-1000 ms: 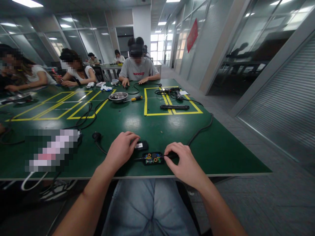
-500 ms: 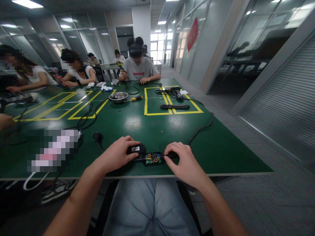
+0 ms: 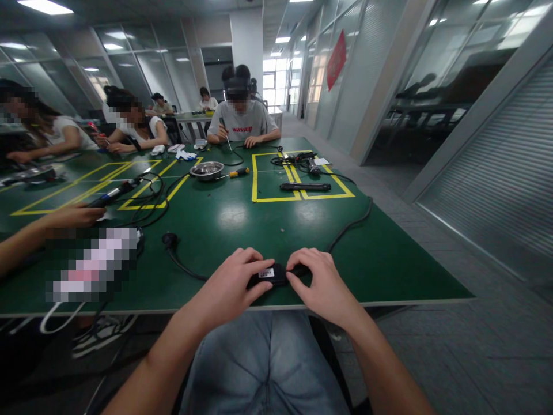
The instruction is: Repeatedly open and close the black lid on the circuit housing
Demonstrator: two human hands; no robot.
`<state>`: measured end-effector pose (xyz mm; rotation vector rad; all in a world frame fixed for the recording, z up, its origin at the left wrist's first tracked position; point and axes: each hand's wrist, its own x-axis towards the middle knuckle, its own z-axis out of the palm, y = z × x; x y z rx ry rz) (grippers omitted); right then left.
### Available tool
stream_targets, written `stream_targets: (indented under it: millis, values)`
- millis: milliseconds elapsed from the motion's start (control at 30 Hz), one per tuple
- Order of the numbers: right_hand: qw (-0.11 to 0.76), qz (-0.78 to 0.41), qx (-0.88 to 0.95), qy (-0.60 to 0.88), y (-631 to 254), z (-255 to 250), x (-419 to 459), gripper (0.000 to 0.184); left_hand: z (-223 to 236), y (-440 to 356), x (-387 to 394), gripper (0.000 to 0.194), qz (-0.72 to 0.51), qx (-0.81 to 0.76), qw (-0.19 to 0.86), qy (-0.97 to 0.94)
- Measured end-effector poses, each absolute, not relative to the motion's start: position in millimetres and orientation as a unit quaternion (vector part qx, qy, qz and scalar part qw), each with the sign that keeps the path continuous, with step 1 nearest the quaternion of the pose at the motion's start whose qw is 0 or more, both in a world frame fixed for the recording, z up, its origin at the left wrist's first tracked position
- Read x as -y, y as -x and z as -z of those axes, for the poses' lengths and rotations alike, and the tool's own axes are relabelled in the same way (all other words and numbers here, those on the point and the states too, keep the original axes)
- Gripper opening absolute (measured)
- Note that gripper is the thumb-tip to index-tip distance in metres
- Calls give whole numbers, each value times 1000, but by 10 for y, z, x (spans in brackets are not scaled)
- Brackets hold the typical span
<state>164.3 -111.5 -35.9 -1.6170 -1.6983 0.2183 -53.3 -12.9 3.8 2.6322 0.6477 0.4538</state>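
Observation:
My left hand grips a black plastic cover with a white label, thumb and fingers on its near and far sides. The cover lies over the small box with the circuit board, so the board is hidden; I cannot tell whether the two halves are fully joined. At the box's right end my right hand pinches the black cord, fingertips touching the box's edge. A power plug on its black cable lies to the left, the cable running toward the box behind my left hand.
A metal bowl and a yellow-handled screwdriver lie farther back. A black bar-shaped part rests inside the yellow tape. At left, another person's hand holds a corded tool. The table's front edge is close.
My left hand has moved right with the cover, bringing it over the circuit board. My right hand stays nearly still. At left, another person's hand has come in with a corded tool.

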Motion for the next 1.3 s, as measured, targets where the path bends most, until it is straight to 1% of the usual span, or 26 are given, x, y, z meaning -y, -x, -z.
stream_targets:
  millis: [233, 367, 433, 533, 600, 667, 733, 800, 867, 967, 1100, 1233, 1300]
  values:
    - [381, -95, 663, 637, -1649, 368, 1105, 12, -56, 515, 149, 35, -149, -229, 155, -950]
    - [379, -90, 664, 638, -1654, 383, 1090, 13, -112, 467, 59, 30, -147, -224, 210, -940]
    - [379, -87, 663, 640, -1652, 390, 1081, 13, -98, 435, -28, 26, -172, -252, 224, -926]
    - [376, -88, 660, 644, -1646, 385, 1074, 13, -15, 385, -147, 23, -225, -349, 170, -894]
    - [369, -91, 662, 646, -1638, 371, 1076, 13, 49, 364, -188, 17, -226, -389, 139, -882]
    - [360, -91, 667, 646, -1626, 354, 1082, 16, 94, 366, -186, 10, -218, -395, 131, -883]
    - [348, -88, 673, 647, -1614, 339, 1088, 22, 117, 398, -143, 6, -241, -387, 107, -883]
    - [336, -86, 678, 648, -1605, 330, 1092, 26, 131, 463, -69, 11, -283, -369, 70, -883]
    - [326, -86, 683, 648, -1603, 326, 1092, 25, 152, 551, 14, 17, -307, -339, 59, -887]
    - [313, -93, 690, 646, -1612, 329, 1090, 25, 200, 676, 103, 21, -276, -301, 83, -909]
    - [303, -109, 695, 643, -1631, 335, 1089, 25, 256, 739, 126, 23, -225, -286, 87, -928]
    - [300, -115, 694, 644, -1628, 333, 1099, 27, 261, 740, 133, 27, -219, -276, 120, -928]
    - [306, -108, 692, 644, -1624, 330, 1110, 32, 245, 753, 146, 30, -236, -273, 142, -922]
